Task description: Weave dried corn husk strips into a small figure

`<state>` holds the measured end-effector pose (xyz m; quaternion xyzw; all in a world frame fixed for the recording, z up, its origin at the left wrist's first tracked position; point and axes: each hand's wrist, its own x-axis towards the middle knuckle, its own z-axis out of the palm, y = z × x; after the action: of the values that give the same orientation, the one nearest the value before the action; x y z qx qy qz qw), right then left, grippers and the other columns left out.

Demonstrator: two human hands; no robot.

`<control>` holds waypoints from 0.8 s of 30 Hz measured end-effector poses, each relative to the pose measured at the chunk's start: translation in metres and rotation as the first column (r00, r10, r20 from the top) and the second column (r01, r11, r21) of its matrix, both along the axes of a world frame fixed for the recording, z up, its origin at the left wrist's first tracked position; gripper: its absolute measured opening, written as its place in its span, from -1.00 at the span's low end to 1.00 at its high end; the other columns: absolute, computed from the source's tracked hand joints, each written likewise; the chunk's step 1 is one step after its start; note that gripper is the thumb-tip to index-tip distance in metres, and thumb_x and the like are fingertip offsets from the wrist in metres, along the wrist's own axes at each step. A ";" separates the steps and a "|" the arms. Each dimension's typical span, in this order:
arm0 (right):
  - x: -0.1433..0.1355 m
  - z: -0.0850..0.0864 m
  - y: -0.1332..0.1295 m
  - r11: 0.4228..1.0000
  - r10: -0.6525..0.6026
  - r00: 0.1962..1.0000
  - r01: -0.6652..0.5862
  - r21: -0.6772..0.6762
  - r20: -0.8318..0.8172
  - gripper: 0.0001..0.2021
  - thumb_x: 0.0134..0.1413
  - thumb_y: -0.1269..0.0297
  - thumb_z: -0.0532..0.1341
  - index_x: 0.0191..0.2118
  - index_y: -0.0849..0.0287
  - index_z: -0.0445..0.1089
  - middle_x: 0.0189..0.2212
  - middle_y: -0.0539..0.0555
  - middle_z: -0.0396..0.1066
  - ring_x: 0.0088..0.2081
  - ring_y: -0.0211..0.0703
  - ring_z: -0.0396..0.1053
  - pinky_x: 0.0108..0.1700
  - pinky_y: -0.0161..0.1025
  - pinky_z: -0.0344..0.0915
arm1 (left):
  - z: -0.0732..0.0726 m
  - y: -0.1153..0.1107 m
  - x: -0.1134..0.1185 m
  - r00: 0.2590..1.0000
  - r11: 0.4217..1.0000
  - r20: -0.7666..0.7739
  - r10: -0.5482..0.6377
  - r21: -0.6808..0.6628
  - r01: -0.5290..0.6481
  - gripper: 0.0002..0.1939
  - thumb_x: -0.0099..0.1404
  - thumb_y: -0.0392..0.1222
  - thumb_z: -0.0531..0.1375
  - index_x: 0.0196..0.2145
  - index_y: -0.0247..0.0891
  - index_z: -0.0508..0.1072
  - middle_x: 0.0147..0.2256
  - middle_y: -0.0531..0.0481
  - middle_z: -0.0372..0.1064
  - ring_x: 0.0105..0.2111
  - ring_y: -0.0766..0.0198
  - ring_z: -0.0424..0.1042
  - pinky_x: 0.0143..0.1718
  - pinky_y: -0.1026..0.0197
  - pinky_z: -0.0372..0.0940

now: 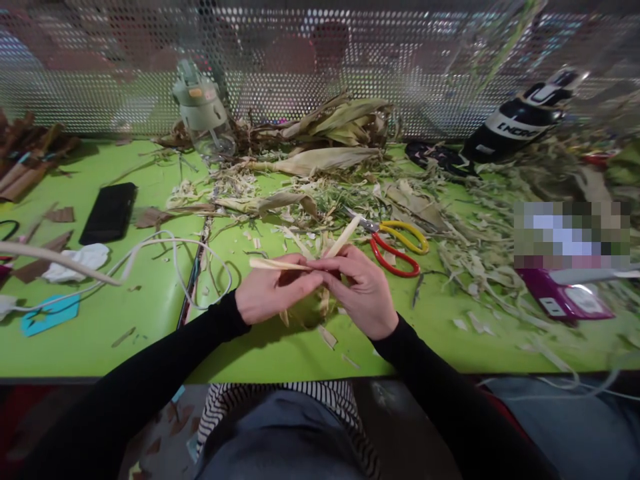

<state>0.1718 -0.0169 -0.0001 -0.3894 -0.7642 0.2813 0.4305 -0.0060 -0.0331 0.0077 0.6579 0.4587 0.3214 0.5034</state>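
Both hands meet over the near middle of the green table (pixel 150 340). My left hand (pixel 277 287) is closed on pale husk strips (pixel 273 265), one of which sticks out to the left. My right hand (pixel 363 287) pinches the same bundle from the other side, fingertips touching those of the left. Another pale strip (pixel 346 235) points up and right from between the hands. Loose strip ends hang below the fingers. Scissors with one red and one yellow handle (pixel 395 270) lie just beyond my right hand, blades towards the husk scraps.
Dried corn husks (pixel 320 160) and shreds cover the back and right. A clear bottle (pixel 203 113) and a black bottle (pixel 515 127) stand behind. A phone (pixel 109 213), white cable (pixel 175 250) and blue tag (pixel 50 315) lie left; a purple packet (pixel 565 297) lies right.
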 end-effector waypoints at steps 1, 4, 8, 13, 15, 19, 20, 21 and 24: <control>0.000 0.001 -0.001 1.000 -0.003 1.000 0.003 0.004 0.006 -0.90 0.07 0.34 0.26 -0.30 0.08 0.53 -0.43 0.03 0.37 -0.36 -0.20 0.35 -0.34 -0.22 0.33 | 0.001 0.000 0.000 1.000 1.000 0.018 -0.004 0.011 0.004 -0.71 0.32 -0.03 0.04 -0.36 -0.32 0.37 -0.43 0.00 0.35 -0.40 0.33 0.34 -0.31 0.24 0.30; 0.000 0.002 -0.002 0.998 -0.006 1.000 0.004 -0.068 -0.024 -0.89 0.07 0.28 0.26 -0.25 0.12 0.49 -0.40 0.03 0.40 -0.36 -0.22 0.36 -0.33 -0.24 0.35 | 0.003 0.000 0.000 0.999 0.999 0.050 0.009 0.038 -0.011 -0.65 0.39 -0.06 -0.07 -0.39 -0.31 0.34 -0.43 -0.01 0.35 -0.40 0.34 0.35 -0.30 0.26 0.30; -0.001 0.006 -0.001 0.964 -0.051 0.997 0.036 -0.265 -0.052 -0.77 0.16 0.13 0.17 -0.25 0.19 0.42 -0.40 0.03 0.41 -0.42 -0.27 0.34 -0.38 -0.30 0.32 | 0.001 -0.001 0.003 1.000 0.997 0.007 0.025 0.072 -0.025 -0.68 0.40 -0.08 -0.07 -0.31 -0.30 0.38 -0.36 -0.02 0.40 -0.34 0.33 0.41 -0.24 0.29 0.33; 0.001 0.010 0.003 0.909 0.008 1.000 0.002 -0.417 0.020 -0.64 0.17 0.00 0.11 -0.23 0.20 0.45 -0.42 0.04 0.42 -0.44 -0.27 0.31 -0.42 -0.32 0.24 | -0.006 -0.001 0.003 0.992 0.955 -0.127 0.010 0.295 0.028 -0.67 0.41 -0.08 -0.08 -0.24 -0.29 0.40 -0.34 -0.02 0.43 -0.31 0.32 0.43 -0.21 0.29 0.33; 0.003 0.009 0.005 0.901 0.028 0.998 -0.003 -0.434 0.051 -0.65 0.13 -0.01 0.15 -0.18 0.18 0.45 -0.35 0.06 0.44 -0.39 -0.25 0.33 -0.37 -0.30 0.26 | -0.010 -0.002 0.003 0.973 0.912 -0.228 0.042 0.406 0.056 -0.67 0.41 -0.09 -0.08 -0.26 -0.30 0.40 -0.38 -0.03 0.43 -0.38 0.33 0.42 -0.30 0.29 0.33; 0.007 0.006 0.007 0.937 -0.024 0.990 0.070 -0.341 0.137 -0.66 0.06 -0.03 0.21 -0.23 0.14 0.50 -0.36 0.05 0.37 -0.36 -0.22 0.29 -0.33 -0.26 0.24 | -0.017 -0.005 0.002 0.880 0.755 -0.459 0.126 0.620 0.215 -0.69 0.41 -0.14 -0.09 -0.19 -0.30 0.39 -0.36 -0.10 0.46 -0.45 0.29 0.41 -0.42 0.25 0.31; 0.008 0.005 0.007 0.946 -0.050 0.991 0.088 -0.313 0.126 -0.66 0.05 -0.03 0.22 -0.24 0.13 0.51 -0.40 0.03 0.33 -0.40 -0.24 0.25 -0.37 -0.27 0.22 | -0.018 -0.006 0.002 0.857 0.731 -0.496 0.141 0.636 0.248 -0.69 0.41 -0.15 -0.10 -0.18 -0.31 0.39 -0.35 -0.12 0.46 -0.44 0.26 0.42 -0.42 0.23 0.32; 0.008 0.004 0.006 0.952 -0.075 0.992 0.103 -0.288 0.106 -0.67 0.04 -0.03 0.23 -0.25 0.12 0.52 -0.42 0.02 0.29 -0.44 -0.27 0.21 -0.41 -0.28 0.19 | -0.018 -0.007 0.002 0.840 0.720 -0.521 0.152 0.640 0.267 -0.69 0.41 -0.16 -0.11 -0.17 -0.32 0.38 -0.35 -0.13 0.46 -0.42 0.24 0.43 -0.41 0.21 0.33; 0.007 0.003 0.005 0.968 -0.139 0.988 0.149 -0.204 0.063 -0.73 0.04 0.04 0.25 -0.29 0.13 0.52 -0.40 0.02 0.25 -0.51 -0.33 0.11 -0.52 -0.31 0.12 | -0.019 -0.007 0.003 0.848 0.774 -0.504 0.164 0.599 0.207 -0.70 0.41 -0.16 -0.09 -0.18 -0.31 0.39 -0.37 -0.12 0.46 -0.41 0.24 0.44 -0.39 0.21 0.33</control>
<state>0.1788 -0.0121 0.0032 -0.4934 -0.7105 0.3182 0.3879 -0.0028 -0.0401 -0.0109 0.8557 0.4360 0.2563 0.1095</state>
